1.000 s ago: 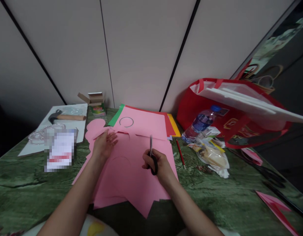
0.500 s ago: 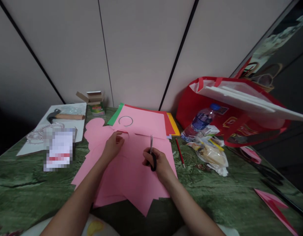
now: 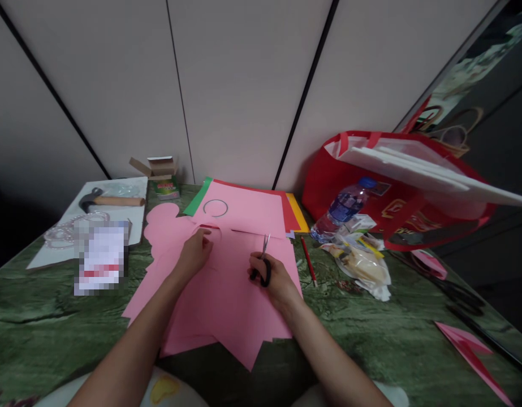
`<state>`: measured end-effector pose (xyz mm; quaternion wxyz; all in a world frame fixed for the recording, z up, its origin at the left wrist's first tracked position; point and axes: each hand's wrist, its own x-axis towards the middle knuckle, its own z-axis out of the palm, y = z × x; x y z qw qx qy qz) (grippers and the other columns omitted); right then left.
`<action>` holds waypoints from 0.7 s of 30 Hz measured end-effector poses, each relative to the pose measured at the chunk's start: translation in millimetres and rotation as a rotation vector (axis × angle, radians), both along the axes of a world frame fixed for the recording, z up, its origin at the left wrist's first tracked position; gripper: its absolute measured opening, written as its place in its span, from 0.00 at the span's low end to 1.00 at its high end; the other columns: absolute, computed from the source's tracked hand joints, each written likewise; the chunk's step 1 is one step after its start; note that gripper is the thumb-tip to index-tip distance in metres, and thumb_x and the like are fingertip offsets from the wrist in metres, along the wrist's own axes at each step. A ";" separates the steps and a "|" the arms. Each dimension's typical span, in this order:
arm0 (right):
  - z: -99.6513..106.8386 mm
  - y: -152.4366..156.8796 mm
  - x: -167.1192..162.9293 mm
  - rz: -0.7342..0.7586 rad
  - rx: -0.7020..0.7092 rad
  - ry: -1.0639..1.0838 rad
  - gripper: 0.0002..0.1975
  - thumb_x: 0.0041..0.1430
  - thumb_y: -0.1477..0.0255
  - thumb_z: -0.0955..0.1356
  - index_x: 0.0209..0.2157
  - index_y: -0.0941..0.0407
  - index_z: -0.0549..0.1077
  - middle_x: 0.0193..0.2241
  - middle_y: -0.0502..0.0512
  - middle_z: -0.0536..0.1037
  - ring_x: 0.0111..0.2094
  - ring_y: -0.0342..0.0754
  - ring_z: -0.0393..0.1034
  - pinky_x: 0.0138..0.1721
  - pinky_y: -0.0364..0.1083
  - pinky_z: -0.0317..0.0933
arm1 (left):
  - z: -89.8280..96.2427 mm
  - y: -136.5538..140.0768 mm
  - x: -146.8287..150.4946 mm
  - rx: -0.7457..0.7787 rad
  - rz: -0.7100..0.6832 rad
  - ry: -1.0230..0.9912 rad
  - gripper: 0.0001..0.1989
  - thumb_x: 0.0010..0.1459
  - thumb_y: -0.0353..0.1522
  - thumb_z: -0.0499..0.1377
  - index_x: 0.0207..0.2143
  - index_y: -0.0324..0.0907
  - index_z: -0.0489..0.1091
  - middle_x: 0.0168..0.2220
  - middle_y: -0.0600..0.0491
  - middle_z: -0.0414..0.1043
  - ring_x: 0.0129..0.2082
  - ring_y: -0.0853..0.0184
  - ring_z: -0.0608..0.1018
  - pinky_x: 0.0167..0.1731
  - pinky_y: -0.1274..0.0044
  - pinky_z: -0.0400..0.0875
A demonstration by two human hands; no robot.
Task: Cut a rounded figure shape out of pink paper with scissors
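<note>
Layered pink paper sheets (image 3: 239,316) are spread on a green marbled table (image 3: 44,322), beneath the half-curled left hand (image 3: 196,250), whose hold on them cannot be told, and the curled right hand (image 3: 278,281), by which black-handled metal scissors (image 3: 268,267) are gripped, blades slightly parted.

Pink paper sheets (image 3: 244,316) look smooth, matt; black-handled scissors (image 3: 268,271) have shiny metal blades (image 3: 266,244); clear blue-capped plastic bottle (image 3: 344,208) looks glossy; brown hammer handle (image 3: 120,200) is wood.
</note>
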<state>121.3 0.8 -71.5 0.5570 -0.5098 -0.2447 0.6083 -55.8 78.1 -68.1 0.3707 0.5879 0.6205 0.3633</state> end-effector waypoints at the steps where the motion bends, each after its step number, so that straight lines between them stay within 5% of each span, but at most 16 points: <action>1: 0.3 -0.1 0.0 0.000 -0.001 0.004 0.21 0.33 0.63 0.76 0.30 0.58 0.70 0.19 0.45 0.69 0.20 0.41 0.65 0.21 0.40 0.52 | 1.6 -0.3 -1.0 -0.015 0.013 -0.020 0.12 0.42 0.27 0.58 0.33 0.44 0.69 0.22 0.57 0.67 0.25 0.65 0.71 0.32 0.72 0.66; 5: 0.7 -0.2 0.2 0.005 -0.001 0.010 0.21 0.34 0.64 0.76 0.30 0.58 0.71 0.19 0.46 0.69 0.21 0.42 0.66 0.21 0.41 0.54 | 7.0 1.7 -7.7 -0.076 0.049 -0.111 0.10 0.43 0.29 0.58 0.33 0.41 0.69 0.21 0.55 0.67 0.21 0.65 0.71 0.24 0.72 0.66; 11: -2.0 0.5 0.7 0.011 0.004 -0.001 0.21 0.35 0.65 0.75 0.32 0.59 0.70 0.20 0.47 0.70 0.21 0.41 0.65 0.21 0.41 0.53 | 4.0 10.8 -8.5 0.082 0.075 -0.112 0.13 0.48 0.27 0.58 0.38 0.45 0.69 0.22 0.58 0.66 0.23 0.65 0.71 0.35 0.74 0.64; 21: -1.1 -0.1 1.1 0.028 0.032 -0.020 0.21 0.35 0.64 0.76 0.31 0.59 0.70 0.19 0.46 0.69 0.21 0.41 0.65 0.22 0.41 0.54 | -1.0 14.3 -3.8 0.079 -0.004 -0.147 0.11 0.50 0.27 0.56 0.37 0.45 0.71 0.24 0.56 0.68 0.27 0.64 0.72 0.39 0.74 0.64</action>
